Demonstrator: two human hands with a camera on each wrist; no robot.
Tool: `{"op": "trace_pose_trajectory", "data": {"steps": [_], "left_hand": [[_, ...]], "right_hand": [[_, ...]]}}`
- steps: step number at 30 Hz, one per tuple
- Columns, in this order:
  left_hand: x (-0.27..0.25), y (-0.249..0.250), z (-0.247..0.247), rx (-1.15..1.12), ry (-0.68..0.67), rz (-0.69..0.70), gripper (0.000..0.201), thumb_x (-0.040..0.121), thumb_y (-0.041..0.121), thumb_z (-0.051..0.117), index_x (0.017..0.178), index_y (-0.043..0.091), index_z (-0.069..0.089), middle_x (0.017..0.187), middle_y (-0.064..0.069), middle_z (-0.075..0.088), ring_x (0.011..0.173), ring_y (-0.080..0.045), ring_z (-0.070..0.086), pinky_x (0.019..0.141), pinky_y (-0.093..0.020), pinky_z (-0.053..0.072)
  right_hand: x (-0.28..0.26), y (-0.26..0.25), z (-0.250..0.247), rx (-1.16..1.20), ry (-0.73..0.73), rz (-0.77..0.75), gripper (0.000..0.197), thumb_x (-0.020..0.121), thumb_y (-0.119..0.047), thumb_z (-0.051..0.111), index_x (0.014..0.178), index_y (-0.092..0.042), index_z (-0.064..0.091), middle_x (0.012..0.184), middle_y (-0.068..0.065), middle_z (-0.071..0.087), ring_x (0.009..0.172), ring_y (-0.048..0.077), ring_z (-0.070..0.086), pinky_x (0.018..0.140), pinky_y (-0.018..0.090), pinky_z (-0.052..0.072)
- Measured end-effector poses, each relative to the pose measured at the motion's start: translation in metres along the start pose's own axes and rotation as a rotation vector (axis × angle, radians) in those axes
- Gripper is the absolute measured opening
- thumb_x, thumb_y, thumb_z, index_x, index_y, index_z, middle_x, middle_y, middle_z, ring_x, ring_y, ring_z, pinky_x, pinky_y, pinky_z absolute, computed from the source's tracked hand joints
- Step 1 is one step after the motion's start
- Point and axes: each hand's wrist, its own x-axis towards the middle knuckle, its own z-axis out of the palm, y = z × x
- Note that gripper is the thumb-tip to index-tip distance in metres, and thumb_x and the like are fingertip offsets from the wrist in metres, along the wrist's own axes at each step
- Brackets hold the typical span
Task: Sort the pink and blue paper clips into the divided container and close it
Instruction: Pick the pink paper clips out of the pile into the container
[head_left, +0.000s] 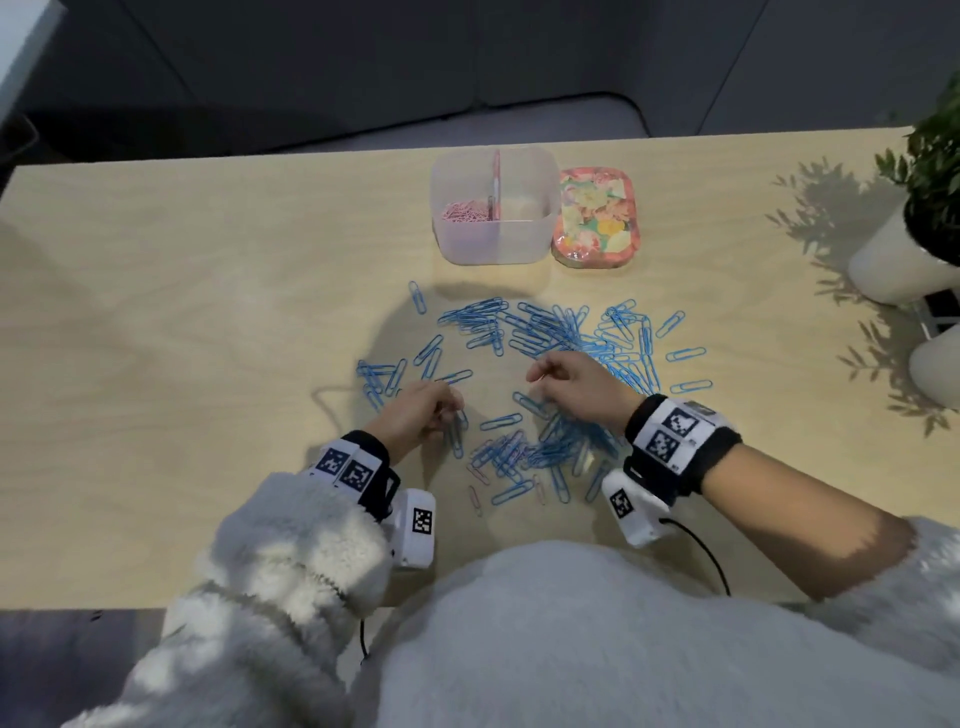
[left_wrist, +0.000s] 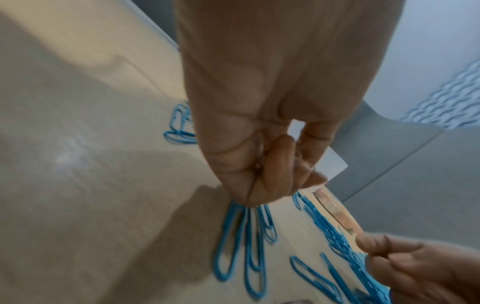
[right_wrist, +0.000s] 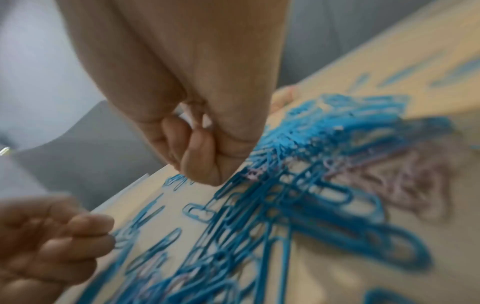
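Table (head_left: 156, 291): your left side is bare wood out to the far edge, room to move there. On your right the plant pots (head_left: 893, 260) crowd the table's right edge, their shadows across the wood.

Divided container (head_left: 493, 208) stands open toward the far edge, centre; pink clips (head_left: 465, 212) lie in its left compartment, right compartment looks unfilled. Floral lid (head_left: 595, 218) rests flat just beside it on the right.

Blue paper clips (head_left: 545, 332) are spread between the container and you, thickest at centre-right, with a second heap near your body where a few pink ones (head_left: 475, 496) are mixed in.

Your left hand (head_left: 415, 415) is low over the scattered clips, fingers (left_wrist: 280, 164) curled into a loose fist, tips touching blue clips on the table; whether they grasp anything, you cannot tell. Your right hand (head_left: 576, 384) hovers over the heap, fingers (right_wrist: 200, 152) curled, thumb and forefinger pinched together; what they pinch is too small to tell.
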Motion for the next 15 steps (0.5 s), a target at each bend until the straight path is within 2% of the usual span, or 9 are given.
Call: {"op": "trace_pose_trajectory", "data": {"steps": [1, 3, 5, 7, 10, 12, 15], "left_hand": [[-0.001, -0.001, 0.0, -0.032, 0.018, -0.012, 0.031, 0.09, 0.011, 0.04, 0.06, 0.014, 0.048, 0.055, 0.001, 0.036, 0.036, -0.004, 0.028, 0.036, -0.015, 0.022], [-0.005, -0.003, -0.001, -0.049, 0.065, -0.002, 0.037, 0.094, 0.024, 0.044, 0.057, 0.017, 0.043, 0.051, 0.005, 0.037, 0.035, -0.003, 0.026, 0.034, -0.014, 0.02], [-0.009, -0.005, -0.002, -0.051, 0.086, 0.029, 0.04, 0.095, 0.031, 0.047, 0.057, 0.019, 0.039, 0.049, 0.006, 0.041, 0.034, -0.002, 0.027, 0.033, -0.013, 0.019], [-0.013, -0.007, 0.0, -0.071, 0.095, 0.034, 0.039, 0.095, 0.028, 0.047, 0.058, 0.019, 0.038, 0.051, 0.004, 0.045, 0.033, -0.002, 0.03, 0.031, -0.013, 0.019], [-0.018, -0.013, 0.003, -0.136, 0.11, -0.034, 0.038, 0.095, 0.027, 0.045, 0.06, 0.017, 0.041, 0.046, 0.005, 0.05, 0.03, -0.001, 0.035, 0.027, -0.012, 0.019], [-0.021, -0.018, 0.005, -0.158, 0.108, -0.09, 0.036, 0.096, 0.03, 0.042, 0.062, 0.017, 0.043, 0.042, 0.006, 0.05, 0.03, -0.001, 0.035, 0.026, -0.012, 0.018], [-0.024, -0.024, 0.006, -0.242, 0.102, -0.136, 0.035, 0.097, 0.028, 0.039, 0.064, 0.016, 0.046, 0.042, 0.007, 0.05, 0.031, -0.002, 0.038, 0.027, -0.011, 0.022]], "right_hand": [[-0.003, -0.001, 0.0, 0.122, -0.01, 0.073, 0.021, 0.086, 0.001, 0.041, 0.079, -0.014, 0.055, 0.055, -0.006, 0.051, 0.046, 0.009, 0.043, 0.042, 0.019, 0.034], [-0.008, -0.002, 0.005, 0.18, -0.033, 0.112, 0.026, 0.085, -0.001, 0.039, 0.07, -0.014, 0.055, 0.056, -0.002, 0.048, 0.041, 0.008, 0.039, 0.037, 0.015, 0.028], [-0.011, -0.004, 0.014, 0.019, -0.076, 0.006, 0.02, 0.084, -0.006, 0.05, 0.068, -0.014, 0.058, 0.06, -0.001, 0.051, 0.048, 0.009, 0.044, 0.046, 0.02, 0.036], [-0.015, -0.004, 0.025, -0.278, -0.145, -0.132, 0.004, 0.08, -0.013, 0.061, 0.079, -0.016, 0.063, 0.061, -0.008, 0.05, 0.056, 0.006, 0.044, 0.061, 0.024, 0.036], [-0.022, 0.0, 0.036, -0.682, -0.191, -0.243, 0.027, 0.076, -0.032, 0.069, 0.101, -0.022, 0.062, 0.069, -0.012, 0.05, 0.071, 0.007, 0.043, 0.069, 0.024, 0.031], [-0.024, 0.004, 0.036, -0.706, -0.173, -0.264, 0.026, 0.079, -0.032, 0.067, 0.101, -0.02, 0.061, 0.079, -0.006, 0.058, 0.079, 0.013, 0.05, 0.07, 0.025, 0.032], [-0.023, 0.011, 0.026, -0.608, -0.1, -0.231, 0.015, 0.081, -0.026, 0.064, 0.092, -0.016, 0.063, 0.079, -0.004, 0.056, 0.086, 0.019, 0.056, 0.069, 0.026, 0.034]]}}
